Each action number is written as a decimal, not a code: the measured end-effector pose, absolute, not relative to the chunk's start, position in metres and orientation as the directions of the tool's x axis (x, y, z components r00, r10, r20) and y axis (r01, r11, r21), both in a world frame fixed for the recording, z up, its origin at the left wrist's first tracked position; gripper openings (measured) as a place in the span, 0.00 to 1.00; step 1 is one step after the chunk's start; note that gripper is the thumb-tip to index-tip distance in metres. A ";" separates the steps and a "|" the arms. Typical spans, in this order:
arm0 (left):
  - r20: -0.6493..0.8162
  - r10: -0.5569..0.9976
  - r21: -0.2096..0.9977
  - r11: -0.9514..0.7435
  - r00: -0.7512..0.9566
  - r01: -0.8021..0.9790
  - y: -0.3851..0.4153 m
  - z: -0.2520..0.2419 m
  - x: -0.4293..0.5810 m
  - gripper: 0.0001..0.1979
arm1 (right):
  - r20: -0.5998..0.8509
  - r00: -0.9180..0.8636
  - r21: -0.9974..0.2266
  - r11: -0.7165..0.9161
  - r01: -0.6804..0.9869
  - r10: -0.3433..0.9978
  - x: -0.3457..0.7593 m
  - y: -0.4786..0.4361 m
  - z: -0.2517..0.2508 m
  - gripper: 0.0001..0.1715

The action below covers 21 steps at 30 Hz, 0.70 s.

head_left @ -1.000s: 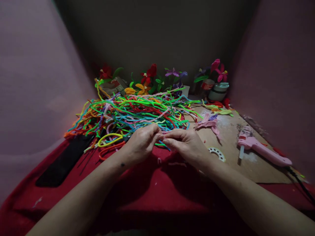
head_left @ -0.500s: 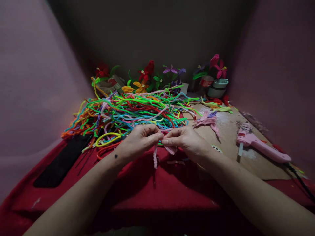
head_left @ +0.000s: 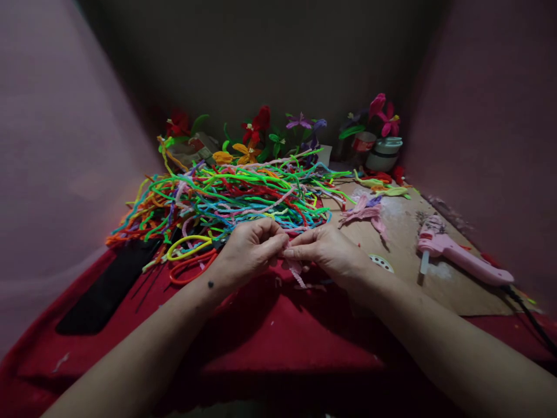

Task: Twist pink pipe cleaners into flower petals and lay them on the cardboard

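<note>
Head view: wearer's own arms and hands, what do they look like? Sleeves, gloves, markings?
Bare left hand and bare right hand, no gloves. Left forearm and right forearm are uncovered as far as the frame shows: no sleeves, watch or bracelet. One small, round, dark mark near the left wrist. No rings visible; fingers partly hidden.

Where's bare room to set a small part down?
Red cloth between its near edge, left hand and right hand, bar small scraps; cardboard between pink petals and glue gun, white-smudged. Crowded: pipe cleaner pile beyond the hands, flowers behind it.
</note>
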<state>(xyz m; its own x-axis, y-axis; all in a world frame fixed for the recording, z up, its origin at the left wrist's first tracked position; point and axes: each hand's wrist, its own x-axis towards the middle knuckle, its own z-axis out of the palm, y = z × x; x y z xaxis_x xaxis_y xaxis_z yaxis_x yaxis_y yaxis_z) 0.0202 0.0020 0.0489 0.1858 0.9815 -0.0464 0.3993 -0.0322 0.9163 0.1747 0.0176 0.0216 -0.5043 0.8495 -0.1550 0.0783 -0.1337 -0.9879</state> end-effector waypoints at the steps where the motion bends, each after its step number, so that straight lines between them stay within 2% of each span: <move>1: -0.051 0.978 0.922 -0.031 0.200 0.387 0.003 0.048 0.019 0.08 | -0.158 -0.493 -0.987 -0.140 0.074 0.856 0.174 0.018 0.021 0.13; 4: -0.097 0.959 0.931 -0.007 0.267 0.364 0.007 0.046 0.014 0.09 | -0.168 -0.450 -0.985 -0.164 0.049 0.877 0.173 0.017 0.019 0.09; 7: -0.090 0.962 0.918 -0.021 0.259 0.396 0.009 0.044 0.013 0.09 | -0.200 -0.454 -0.976 -0.216 0.018 0.868 0.170 0.017 0.017 0.08; 10: 0.071 0.973 0.858 -0.172 0.219 0.485 0.008 0.038 0.015 0.07 | -0.258 -0.513 -0.960 -0.277 0.040 0.819 0.168 0.016 0.016 0.07; 13: 0.278 0.932 0.718 -0.363 0.234 0.594 0.007 0.030 0.017 0.07 | -0.288 -0.495 -0.952 -0.303 0.052 0.820 0.166 0.015 0.016 0.06; 15: 0.329 0.913 0.674 -0.405 0.239 0.618 0.007 0.027 0.018 0.06 | -0.276 -0.468 -0.955 -0.293 0.037 0.840 0.166 0.014 0.016 0.08; 18: 0.276 0.939 0.762 -0.343 0.204 0.549 0.008 0.028 0.017 0.07 | -0.250 -0.460 -0.959 -0.285 -0.007 0.852 0.166 0.016 0.016 0.09; 21: 0.249 0.950 0.860 -0.306 0.188 0.407 0.010 0.033 0.014 0.06 | -0.217 -0.374 -0.951 -0.283 -0.129 0.902 0.168 0.020 0.016 0.08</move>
